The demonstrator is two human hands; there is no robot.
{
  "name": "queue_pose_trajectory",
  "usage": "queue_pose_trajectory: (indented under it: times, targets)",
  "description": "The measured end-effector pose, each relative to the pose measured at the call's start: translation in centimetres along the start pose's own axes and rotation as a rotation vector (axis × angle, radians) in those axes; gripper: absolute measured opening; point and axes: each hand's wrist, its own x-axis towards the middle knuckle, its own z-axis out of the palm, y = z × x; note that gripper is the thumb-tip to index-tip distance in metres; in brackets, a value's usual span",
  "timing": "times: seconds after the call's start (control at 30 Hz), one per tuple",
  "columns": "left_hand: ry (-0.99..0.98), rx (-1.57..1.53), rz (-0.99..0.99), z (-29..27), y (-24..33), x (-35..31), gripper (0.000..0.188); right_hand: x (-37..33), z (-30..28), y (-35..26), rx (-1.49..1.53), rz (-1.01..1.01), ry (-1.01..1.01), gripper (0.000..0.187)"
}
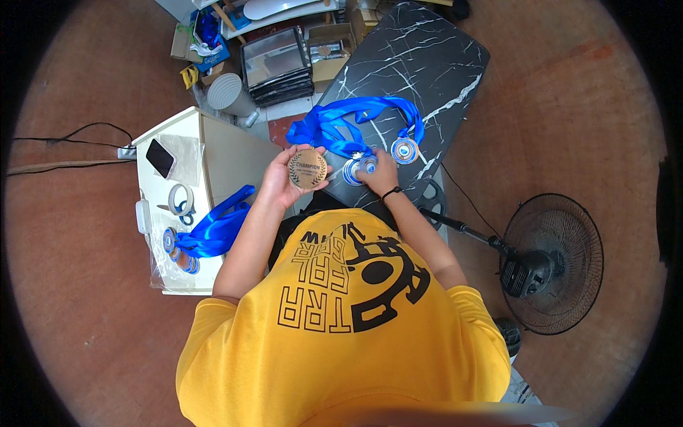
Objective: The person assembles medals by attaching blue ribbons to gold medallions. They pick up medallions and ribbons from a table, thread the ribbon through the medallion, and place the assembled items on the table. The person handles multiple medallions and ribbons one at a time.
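In my left hand (pixel 279 179) lies a round bronze-coloured medal (pixel 307 169) with dark lettering and a leaf border, its face up. The fingers and thumb hold it at the rim. A bright blue ribbon (pixel 329 122) runs above it and loops across the dark table. My right hand (pixel 384 174) is closed on a blue-and-white medal (pixel 368 164) in a small group near the table's edge; its fingertips are partly hidden. To the right of that hand, another medal (pixel 405 150) with a blue centre rests flat, attached to its ribbon.
The black marble-patterned table (pixel 420 64) reaches away from me. On the left a white cabinet (pixel 167 274) carries a phone (pixel 160 158), a tape roll (pixel 180 197), blue-handled scissors (pixel 186 213) and more medals with blue ribbons (pixel 217 228). A black fan (pixel 551 263) stands at right.
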Motion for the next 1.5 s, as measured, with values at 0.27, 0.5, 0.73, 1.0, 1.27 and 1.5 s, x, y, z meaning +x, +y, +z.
queue_pose_trajectory:
  times: [0.27,0.5,0.73,1.0,1.27,1.5]
  targets:
    - [-0.015,-0.014,0.014,-0.6,0.2,0.4,0.032,-0.7,0.3,-2.0,-0.164,-0.118,-0.030,0.078]
    - [0.020,-0.032,0.020,-0.6,0.2,0.1,0.031,-2.5,1.9,-4.5,-0.513,-0.069,-0.066,0.089]
    - [-0.020,-0.042,0.017,-1.3,0.4,0.2,0.030,-1.2,2.0,-2.9,-0.377,-0.094,-0.092,0.079]
    - [0.003,-0.043,0.028,-1.8,0.7,0.2,0.031,0.1,1.4,-1.6,-0.181,-0.074,-0.032,0.068]
    - [0.053,-0.039,0.054,-2.5,1.2,0.2,0.031,-0.7,-2.0,0.3,1.751,0.515,-0.778,0.065]
    - [0.011,0.013,0.067,-2.0,0.2,1.3,0.030,-1.6,-3.1,-1.7,1.962,0.341,-0.910,0.068]
